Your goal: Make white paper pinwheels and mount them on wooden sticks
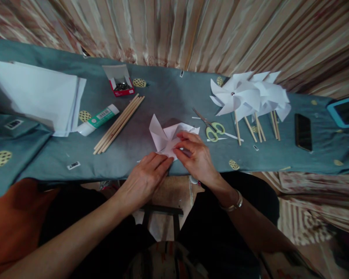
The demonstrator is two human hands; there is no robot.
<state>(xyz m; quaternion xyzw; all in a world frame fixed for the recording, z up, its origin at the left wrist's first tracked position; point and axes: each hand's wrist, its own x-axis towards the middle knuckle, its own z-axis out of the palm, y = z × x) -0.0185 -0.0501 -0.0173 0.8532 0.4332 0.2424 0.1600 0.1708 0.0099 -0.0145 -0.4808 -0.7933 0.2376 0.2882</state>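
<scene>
A half-folded white paper pinwheel [164, 142] lies near the front edge of the table, one pointed blade standing up at its left. My left hand [148, 174] holds its near edge down against the cloth, fingers close together with the thumb reaching toward the middle. Over the right half of the paper, my right hand [196, 157] has thumb and fingers drawn together in a pinch at the centre. Whatever lies under those fingertips is hidden. Right of the paper, green-handled scissors [213, 130] rest among thin paper strips [234, 136].
Finished pinwheels on sticks [235, 95] lie at the right, beside a dark phone [303, 131] and a blue-framed device [344, 112]. Leftward are wooden sticks [119, 126], a glue tube [99, 119], an open red box of small metal pieces [123, 87] and stacked paper [37, 97].
</scene>
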